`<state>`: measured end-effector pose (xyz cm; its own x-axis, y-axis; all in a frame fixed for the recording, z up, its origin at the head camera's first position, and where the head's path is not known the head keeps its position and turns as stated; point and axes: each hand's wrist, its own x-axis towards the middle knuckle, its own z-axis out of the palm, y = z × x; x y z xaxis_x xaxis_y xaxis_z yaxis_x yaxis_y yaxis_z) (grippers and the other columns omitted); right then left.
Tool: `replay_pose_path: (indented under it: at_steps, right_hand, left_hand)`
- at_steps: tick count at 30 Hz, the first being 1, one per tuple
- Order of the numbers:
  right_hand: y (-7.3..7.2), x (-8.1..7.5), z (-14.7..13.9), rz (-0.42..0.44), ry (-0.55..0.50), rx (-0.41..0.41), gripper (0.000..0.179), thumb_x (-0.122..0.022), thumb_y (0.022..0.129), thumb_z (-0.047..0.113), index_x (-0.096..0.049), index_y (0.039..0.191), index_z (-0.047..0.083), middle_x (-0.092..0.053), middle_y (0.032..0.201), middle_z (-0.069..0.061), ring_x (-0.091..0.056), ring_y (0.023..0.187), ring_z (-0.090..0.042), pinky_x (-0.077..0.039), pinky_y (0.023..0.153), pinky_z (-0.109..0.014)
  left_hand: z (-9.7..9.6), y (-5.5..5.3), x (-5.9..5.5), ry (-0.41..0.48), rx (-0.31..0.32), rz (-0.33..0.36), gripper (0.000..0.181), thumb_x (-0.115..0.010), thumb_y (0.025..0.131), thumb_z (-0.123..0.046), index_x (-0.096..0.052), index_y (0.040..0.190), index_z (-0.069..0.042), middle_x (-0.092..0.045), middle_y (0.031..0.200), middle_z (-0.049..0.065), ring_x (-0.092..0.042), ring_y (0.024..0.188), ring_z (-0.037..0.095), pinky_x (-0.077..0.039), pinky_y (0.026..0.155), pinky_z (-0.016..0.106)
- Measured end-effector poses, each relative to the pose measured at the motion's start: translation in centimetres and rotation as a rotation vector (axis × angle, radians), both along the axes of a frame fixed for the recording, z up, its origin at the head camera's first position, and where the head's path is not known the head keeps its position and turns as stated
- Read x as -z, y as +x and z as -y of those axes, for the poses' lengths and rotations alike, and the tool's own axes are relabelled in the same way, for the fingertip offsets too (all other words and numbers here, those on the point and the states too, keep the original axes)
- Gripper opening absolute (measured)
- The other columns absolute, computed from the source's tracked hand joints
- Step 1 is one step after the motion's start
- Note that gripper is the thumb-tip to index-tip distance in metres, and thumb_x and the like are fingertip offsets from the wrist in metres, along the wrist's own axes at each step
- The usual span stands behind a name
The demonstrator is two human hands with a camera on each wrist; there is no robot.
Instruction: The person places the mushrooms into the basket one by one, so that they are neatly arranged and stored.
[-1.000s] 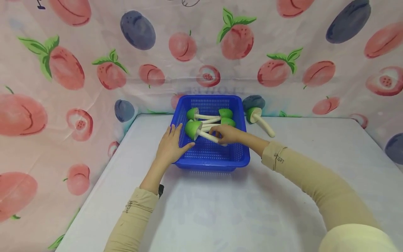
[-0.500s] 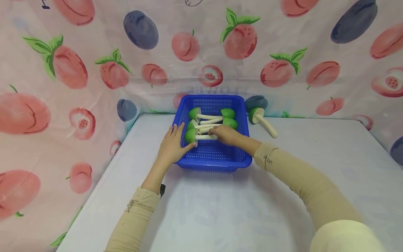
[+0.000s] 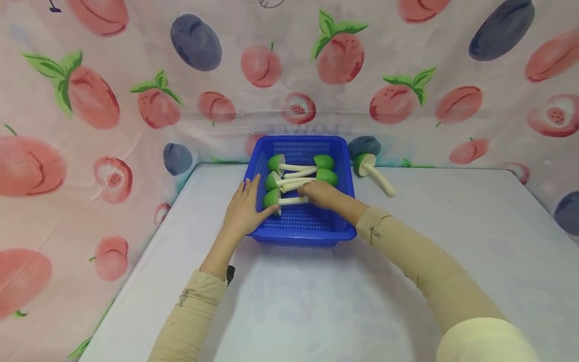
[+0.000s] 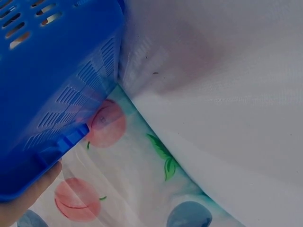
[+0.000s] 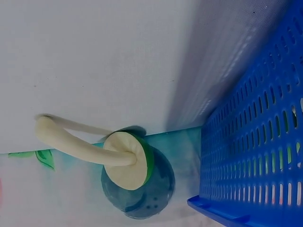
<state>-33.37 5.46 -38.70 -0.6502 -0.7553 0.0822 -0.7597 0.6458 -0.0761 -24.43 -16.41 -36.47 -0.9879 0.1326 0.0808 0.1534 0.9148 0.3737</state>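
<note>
In the head view, a blue basket (image 3: 298, 235) holds several green-capped toy mushrooms with pale stems. My right hand (image 3: 320, 194) is inside the basket, its curled fingers at the stem end of the frontmost mushroom (image 3: 291, 200), whose cap points left. The fingertips there are partly hidden. My left hand (image 3: 243, 208) rests on the basket's left rim with fingers extended, the thumb reaching inward by that mushroom's cap. Behind lie other mushrooms (image 3: 326, 177), caps at both ends. The left wrist view shows a finger (image 4: 35, 191) against the basket rim (image 4: 57, 151).
Another green-capped mushroom (image 3: 374, 173) lies outside, right of the basket, near the fruit-print cloth backdrop (image 3: 298, 60); the right wrist view shows this loose mushroom (image 5: 125, 161) beside the basket wall (image 5: 255, 142). A white table surface (image 3: 316, 301) extends in front.
My right hand has lowered the front mushroom into the basket, turning it from slanted to nearly level across the basket. The left hand stays on the rim.
</note>
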Motion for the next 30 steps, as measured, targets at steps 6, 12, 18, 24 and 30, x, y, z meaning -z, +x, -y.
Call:
replay_pose_path:
  at_steps: [6,12,18,24,30]
  right_hand:
    - [0.02,-0.19,0.27,-0.013,0.028,-0.015,0.015,-0.069,0.079,0.001,-0.064,0.093,0.004,-0.068,0.094,-0.011,-0.065,0.089,-0.027,-0.054,0.077,-0.037]
    - [-0.19,-0.74,0.42,0.013,0.01,-0.024,0.015,-0.07,0.081,0.004,-0.064,0.095,0.003,-0.068,0.096,-0.011,-0.065,0.091,-0.026,-0.054,0.079,-0.035]
    - [-0.33,-0.69,0.13,0.045,-0.021,-0.009,0.014,-0.069,0.082,0.004,-0.066,0.096,0.004,-0.069,0.097,-0.011,-0.066,0.092,-0.025,-0.055,0.08,-0.035]
    - [-0.36,-0.77,0.04,0.063,-0.093,-0.03,0.011,-0.066,0.084,0.003,-0.066,0.095,0.003,-0.068,0.096,-0.01,-0.066,0.089,-0.024,-0.055,0.077,-0.034]
    - [-0.18,-0.91,-0.13,0.053,-0.117,-0.036,0.01,-0.065,0.084,0.003,-0.066,0.094,0.002,-0.069,0.094,-0.01,-0.066,0.088,-0.024,-0.055,0.076,-0.034]
  left_hand:
    - [0.09,0.24,-0.06,-0.004,-0.007,0.004,0.092,-0.056,0.087,-0.057,-0.01,0.152,-0.01,-0.016,0.154,0.026,-0.01,0.145,0.041,-0.014,0.117,0.052]
    - [0.16,0.11,-0.26,-0.013,-0.016,0.013,0.091,-0.055,0.087,-0.056,-0.011,0.152,-0.01,-0.015,0.155,0.025,-0.009,0.145,0.04,-0.015,0.117,0.053]
    - [-0.04,-0.07,-0.06,-0.018,-0.005,0.016,0.09,-0.055,0.087,-0.056,-0.013,0.152,-0.01,-0.015,0.154,0.025,-0.008,0.145,0.04,-0.015,0.117,0.053]
    - [-0.05,-0.14,-0.05,-0.033,-0.007,0.008,0.088,-0.055,0.087,-0.057,-0.017,0.151,-0.01,-0.016,0.153,0.027,-0.009,0.145,0.04,-0.016,0.116,0.055]
    - [-0.2,-0.08,-0.03,-0.044,0.001,0.0,0.084,-0.054,0.087,-0.057,-0.026,0.149,-0.008,-0.018,0.153,0.028,-0.01,0.145,0.041,-0.019,0.115,0.056]
